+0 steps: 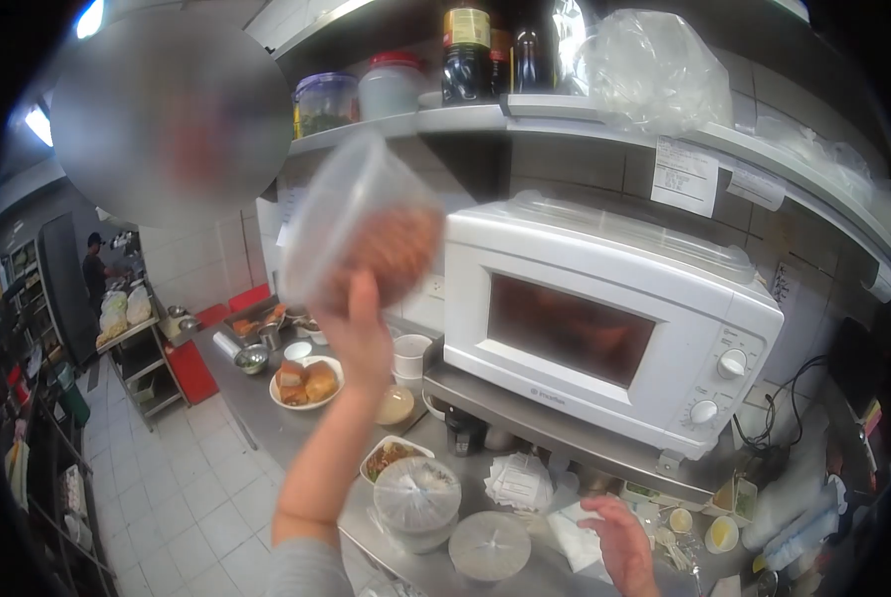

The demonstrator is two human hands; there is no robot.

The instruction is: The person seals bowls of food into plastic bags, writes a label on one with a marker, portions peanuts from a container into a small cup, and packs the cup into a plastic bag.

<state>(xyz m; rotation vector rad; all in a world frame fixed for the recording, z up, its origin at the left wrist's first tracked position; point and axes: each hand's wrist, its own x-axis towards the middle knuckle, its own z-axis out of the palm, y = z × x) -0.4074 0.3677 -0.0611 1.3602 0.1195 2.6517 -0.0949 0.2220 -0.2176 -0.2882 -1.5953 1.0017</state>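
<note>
My left hand (361,333) is raised at the centre-left, its fingers on a clear plastic tub (321,224) with reddish-brown food inside. The tub is tilted and blurred by motion, and it hangs left of the white microwave (614,318). Low on the right, my right hand (619,542) has its fingers apart and holds nothing; it is beside a white paper or cloth (577,537). Two round containers with clear covers, one (417,490) behind the other (489,545), stand on the steel counter left of my right hand.
A bowl of browned chunks (306,383) and a tray of food (394,458) are on the counter (316,438). Above runs a shelf (555,111) with bottles, jars and a plastic bag (659,70). Another person (95,269) stands far left.
</note>
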